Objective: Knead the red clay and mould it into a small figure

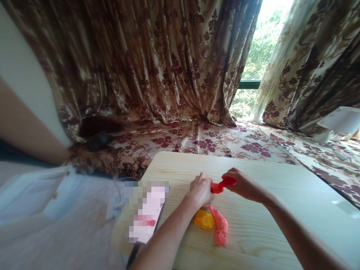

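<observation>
Both of my hands meet over the light wooden table. My left hand and my right hand each pinch one end of a small red balloon, which stretches between them just above the tabletop. Below my left hand lie a limp yellow balloon and a limp orange-pink balloon, side by side and touching on the wood.
A blurred-out phone-like slab lies at the table's left edge. Floral brown curtains hang behind, over a matching patterned cloth. A white object stands far right. A pale bedsheet lies left.
</observation>
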Available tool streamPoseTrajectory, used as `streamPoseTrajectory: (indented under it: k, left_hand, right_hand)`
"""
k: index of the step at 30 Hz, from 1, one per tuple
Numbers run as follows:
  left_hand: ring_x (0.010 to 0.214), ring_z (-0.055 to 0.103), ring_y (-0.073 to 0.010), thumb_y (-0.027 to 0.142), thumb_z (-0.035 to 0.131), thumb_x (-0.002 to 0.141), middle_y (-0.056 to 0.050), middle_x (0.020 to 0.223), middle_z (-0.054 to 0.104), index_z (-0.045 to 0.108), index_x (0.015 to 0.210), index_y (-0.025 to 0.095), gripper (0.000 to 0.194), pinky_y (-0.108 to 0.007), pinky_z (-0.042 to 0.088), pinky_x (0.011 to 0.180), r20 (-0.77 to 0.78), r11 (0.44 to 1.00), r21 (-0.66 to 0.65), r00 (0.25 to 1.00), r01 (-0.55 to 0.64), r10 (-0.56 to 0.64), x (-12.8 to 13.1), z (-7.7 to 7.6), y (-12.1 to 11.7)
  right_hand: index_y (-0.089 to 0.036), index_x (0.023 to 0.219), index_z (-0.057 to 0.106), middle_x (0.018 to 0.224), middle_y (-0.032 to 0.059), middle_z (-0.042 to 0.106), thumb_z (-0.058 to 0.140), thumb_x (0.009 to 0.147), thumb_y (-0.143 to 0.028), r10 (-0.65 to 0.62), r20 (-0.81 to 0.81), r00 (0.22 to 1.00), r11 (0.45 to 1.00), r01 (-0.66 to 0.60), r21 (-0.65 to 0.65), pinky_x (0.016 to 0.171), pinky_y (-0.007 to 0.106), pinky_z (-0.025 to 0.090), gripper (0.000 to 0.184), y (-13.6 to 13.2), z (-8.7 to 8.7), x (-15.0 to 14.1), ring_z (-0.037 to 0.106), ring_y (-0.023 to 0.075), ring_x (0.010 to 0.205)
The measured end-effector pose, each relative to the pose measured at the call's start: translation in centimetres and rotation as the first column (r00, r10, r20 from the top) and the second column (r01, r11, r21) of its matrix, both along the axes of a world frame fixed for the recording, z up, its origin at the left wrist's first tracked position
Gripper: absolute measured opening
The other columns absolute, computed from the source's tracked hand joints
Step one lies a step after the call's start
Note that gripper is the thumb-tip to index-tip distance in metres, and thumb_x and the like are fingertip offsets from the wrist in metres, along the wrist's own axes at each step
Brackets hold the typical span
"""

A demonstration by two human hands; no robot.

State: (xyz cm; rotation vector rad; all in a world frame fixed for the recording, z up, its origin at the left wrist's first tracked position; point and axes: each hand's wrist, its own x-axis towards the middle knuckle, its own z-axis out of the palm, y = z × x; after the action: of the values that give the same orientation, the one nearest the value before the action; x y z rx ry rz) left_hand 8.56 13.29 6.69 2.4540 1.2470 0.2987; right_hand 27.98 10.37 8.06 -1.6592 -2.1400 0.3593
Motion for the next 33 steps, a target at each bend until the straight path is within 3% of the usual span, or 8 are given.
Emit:
streamPoseTrajectory:
  k: [7,10,13,17,20,23,27,33]
  left_hand:
    - [0.079,0.058,-0.0167,0.022,0.057,0.066,-0.004,0.086,0.06,0.067,0.08,0.016,0.018,-0.025,0.046,0.073,0.249,0.983,-0.146,0.966,0.112,-0.073,-3.0,1.6,4.0]
    - [0.06,0.055,-0.0123,0.029,0.059,0.067,0.0,0.069,0.06,0.066,0.088,0.015,0.026,-0.022,0.042,0.055,0.265,0.886,-0.42,0.96,0.196,-0.086,-5.3,2.4,6.3]
    - [0.055,0.052,-0.0103,0.032,0.063,0.064,0.002,0.063,0.059,0.066,0.086,0.014,0.029,-0.02,0.038,0.051,0.204,0.877,-0.472,0.979,0.093,0.006,-7.6,2.4,8.2]
    - [0.055,0.052,-0.011,0.035,0.066,0.059,0.001,0.065,0.061,0.063,0.087,0.014,0.036,-0.019,0.035,0.048,0.134,0.923,-0.352,0.968,-0.153,0.211,-9.6,1.4,10.3]
    - [0.058,0.051,-0.012,0.034,0.069,0.053,-0.001,0.068,0.063,0.062,0.085,0.013,0.038,-0.019,0.035,0.048,0.135,0.93,-0.308,0.958,-0.202,0.253,-10.3,0.6,11.2]
    - [0.063,0.052,-0.0129,0.029,0.069,0.051,0.0,0.072,0.063,0.062,0.084,0.014,0.037,-0.019,0.035,0.051,0.162,0.942,-0.281,0.958,-0.183,0.235,-10.7,0.2,11.4]
    - [0.068,0.053,-0.014,0.025,0.066,0.054,-0.001,0.078,0.063,0.062,0.095,0.014,0.043,-0.02,0.038,0.056,0.224,0.952,-0.278,0.955,-0.127,0.193,-11.0,0.3,11.0]
    - [0.068,0.054,-0.0138,0.025,0.061,0.058,-0.001,0.078,0.063,0.062,0.101,0.012,0.045,-0.021,0.041,0.058,0.345,0.92,-0.39,0.931,0.029,0.117,-11.5,1.1,10.4]
  right_hand:
    - [-0.014,0.085,0.067,0.07,0.004,0.066,0.051,0.081,-0.044,-0.137,-0.398,0.907,0.954,0.012,-0.301,0.055,0.024,0.048,0.034,0.9,1.8,-1.7,0.06,0.0142,0.061]
    - [-0.013,0.076,0.065,0.069,0.0043,0.066,0.053,0.08,-0.046,-0.233,-0.5,0.834,0.939,0.059,-0.339,0.053,0.022,0.049,0.035,2.4,1.9,-2.8,0.059,0.0116,0.057]
    - [-0.013,0.074,0.064,0.069,0.0044,0.065,0.052,0.081,-0.042,-0.329,-0.521,0.788,0.933,0.185,-0.309,0.051,0.02,0.048,0.032,4.4,1.4,-3.3,0.058,0.0104,0.056]
    - [-0.013,0.078,0.065,0.067,0.0044,0.064,0.048,0.083,-0.038,-0.339,-0.416,0.844,0.936,0.257,-0.242,0.047,0.02,0.043,0.03,6.9,0.1,-5.4,0.058,0.012,0.055]
    - [-0.014,0.077,0.067,0.066,0.0051,0.066,0.046,0.085,-0.038,-0.249,-0.244,0.937,0.964,0.215,-0.157,0.051,0.022,0.041,0.033,7.9,-0.6,-8.0,0.059,0.0145,0.06]
    - [-0.016,0.097,0.067,0.084,0.0072,0.07,0.049,0.084,-0.034,-0.112,-0.108,0.988,0.984,0.095,-0.149,0.063,0.025,0.043,0.029,8.2,-0.9,-10.1,0.062,0.0174,0.074]
    - [-0.019,0.123,0.053,0.111,0.0104,0.064,0.062,0.074,-0.032,0.039,0.065,0.997,0.995,-0.034,-0.089,0.081,0.031,0.042,0.051,8.0,-0.6,-11.6,0.057,0.0244,0.101]
    - [-0.023,0.101,0.063,0.098,0.0053,0.066,0.057,0.081,-0.03,0.131,0.066,0.989,0.991,-0.133,0.022,0.08,0.026,0.04,0.023,8.8,-1.3,-14.1,0.057,0.0192,0.096]
